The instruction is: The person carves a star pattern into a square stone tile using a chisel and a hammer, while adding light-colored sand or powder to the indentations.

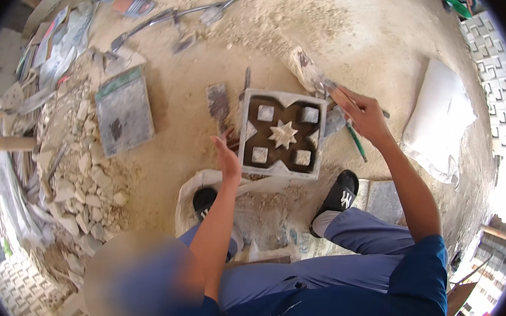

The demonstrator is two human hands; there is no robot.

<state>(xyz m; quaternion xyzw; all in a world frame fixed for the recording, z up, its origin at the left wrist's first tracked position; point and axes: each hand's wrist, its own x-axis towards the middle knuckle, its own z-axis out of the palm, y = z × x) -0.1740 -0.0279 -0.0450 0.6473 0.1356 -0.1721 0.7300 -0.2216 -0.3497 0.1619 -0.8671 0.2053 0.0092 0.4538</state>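
Observation:
A square mould or block (283, 132) lies on the ground before me, with dark recesses, a pale eight-pointed star in its middle and small pale squares about it. Beyond its right far corner, my right hand (365, 115) is closed round the wooden handle of a paintbrush (304, 68) with pale, caked bristles. To the left of the block, my left hand (227, 158) hovers with its fingers apart, close to the handle of a small flat trowel (218, 102). Whether it touches that handle is unclear.
Broken rubble (84, 191) is heaped at left beside a grey slab (124, 112). A white sack (439, 120) lies at right. A green-handled tool (357, 141) rests right of the block. Long metal tools (177, 14) lie at the back. A black slipper (336, 202) is on each foot.

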